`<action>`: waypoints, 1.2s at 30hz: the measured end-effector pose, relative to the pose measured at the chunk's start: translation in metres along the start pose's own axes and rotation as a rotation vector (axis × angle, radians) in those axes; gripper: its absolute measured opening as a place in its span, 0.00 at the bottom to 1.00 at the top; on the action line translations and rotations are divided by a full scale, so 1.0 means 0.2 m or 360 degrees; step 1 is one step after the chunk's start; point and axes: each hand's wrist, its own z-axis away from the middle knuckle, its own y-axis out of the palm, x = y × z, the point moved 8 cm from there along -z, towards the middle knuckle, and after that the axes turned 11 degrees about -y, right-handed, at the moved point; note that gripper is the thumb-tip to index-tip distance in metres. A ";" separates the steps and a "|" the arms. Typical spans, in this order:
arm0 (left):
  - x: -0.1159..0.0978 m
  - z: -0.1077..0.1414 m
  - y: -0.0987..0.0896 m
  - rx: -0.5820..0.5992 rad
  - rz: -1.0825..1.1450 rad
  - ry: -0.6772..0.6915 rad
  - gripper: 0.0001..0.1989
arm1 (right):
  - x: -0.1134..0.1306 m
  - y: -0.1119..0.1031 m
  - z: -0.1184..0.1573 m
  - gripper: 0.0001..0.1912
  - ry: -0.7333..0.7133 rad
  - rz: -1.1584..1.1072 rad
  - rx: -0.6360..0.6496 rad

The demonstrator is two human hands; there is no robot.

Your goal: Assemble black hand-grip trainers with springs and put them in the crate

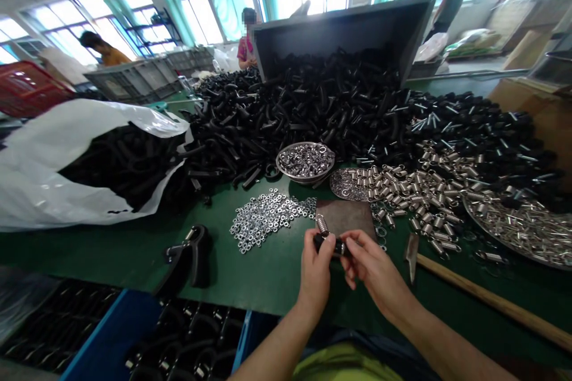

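Near the front of the green table, my left hand [316, 268] is closed around a black plastic part [333, 245]. A metal spring [322, 224] sticks up from that part. The fingers of my right hand [367, 259] pinch its right end, where a bit of shiny metal shows; my fingertips hide the rest. Behind my hands lies a flat dark metal plate [351, 214]. A loose pile of nuts [266, 214] is to the left of it, and a heap of springs [411, 190] to the right.
A hammer [412, 253] lies at right beside a tray of metal pins [522, 229]. Behind are a bowl of small rings [306, 161], heaped black parts [290, 107] and a tipped grey bin [344, 27]. A black clamp-like part [199, 256] and blue crates [111, 333] are at left. Co-workers stand further back.
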 end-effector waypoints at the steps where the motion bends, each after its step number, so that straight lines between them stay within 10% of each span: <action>1: -0.02 0.01 -0.02 -0.0100 -0.0057 0.0084 0.12 | -0.04 0.00 0.01 0.14 0.0097 -0.0234 -0.0079; 6: -0.03 0.01 -0.01 -0.0125 -0.0467 0.0180 0.28 | -0.14 -0.03 0.00 0.17 0.0312 -0.0262 0.0007; 10: 0.00 -0.08 0.01 0.0063 -0.0658 0.0143 0.25 | -0.01 -0.14 -0.20 0.17 -0.0107 0.1218 0.0523; 14: -0.04 -0.15 0.05 0.0157 -0.0898 0.0348 0.24 | 0.18 -0.28 -0.54 0.11 -0.0617 0.2145 0.0375; 24: -0.04 -0.17 0.15 0.0233 -0.1815 0.0728 0.26 | 0.11 -0.30 -0.84 0.08 -0.0705 0.2564 0.0674; 36: -0.03 -0.18 0.17 0.0174 -0.2192 0.0782 0.29 | 0.20 -0.45 -0.87 0.08 -0.0661 0.2409 0.0206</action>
